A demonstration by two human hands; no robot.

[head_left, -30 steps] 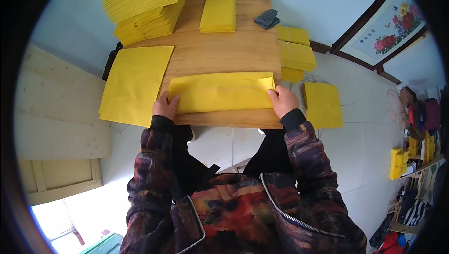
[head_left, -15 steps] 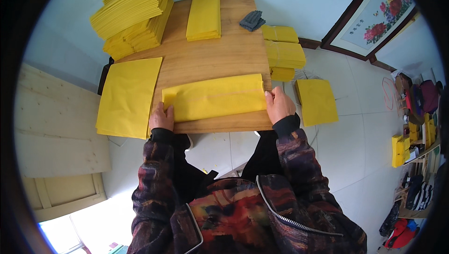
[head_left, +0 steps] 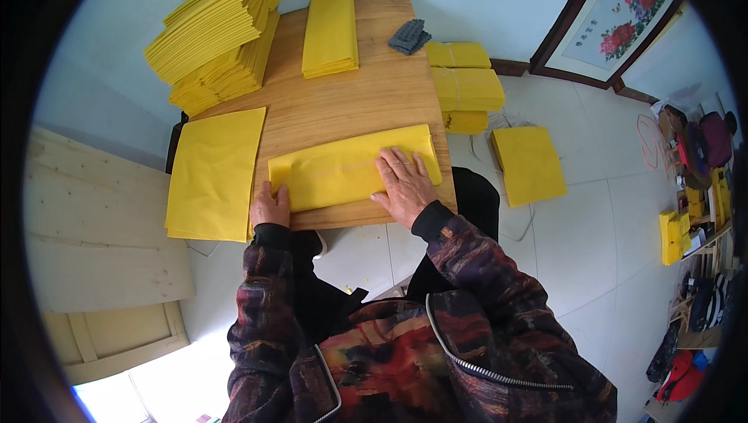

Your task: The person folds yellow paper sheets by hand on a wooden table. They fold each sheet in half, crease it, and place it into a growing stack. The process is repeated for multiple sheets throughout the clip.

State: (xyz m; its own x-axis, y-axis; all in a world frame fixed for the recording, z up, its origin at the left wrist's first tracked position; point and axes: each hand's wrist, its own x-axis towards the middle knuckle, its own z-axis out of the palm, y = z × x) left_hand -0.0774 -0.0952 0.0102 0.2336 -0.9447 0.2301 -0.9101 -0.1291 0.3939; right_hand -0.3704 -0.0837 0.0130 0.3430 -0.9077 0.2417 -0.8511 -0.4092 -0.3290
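The folded yellow paper sheet (head_left: 351,170) lies along the near edge of the wooden worktop (head_left: 343,88). The right hand (head_left: 405,185) presses flat on it, palm open, as if creasing the fold, while the left hand (head_left: 270,206) pins its left end, fingers resting, grasping nothing. Flat yellow sheets (head_left: 210,174) wait just to the left.

A: What lies on the table (head_left: 354,100)?

B: A folded sheet (head_left: 351,167) along the near edge. The left hand (head_left: 269,206) sits at its left end, the right hand (head_left: 405,185) flat on its right half.

A: And left of it?

B: A flat sheet (head_left: 212,170), overhanging the table's left edge.

A: Farther back?

B: A tall stack (head_left: 218,29) at the far left corner, a small pile (head_left: 329,32) right of it, then a cloth (head_left: 409,36).

A: Off the table?

B: Bundles (head_left: 466,84) on the floor to the right, another sheet (head_left: 528,163) beyond them.
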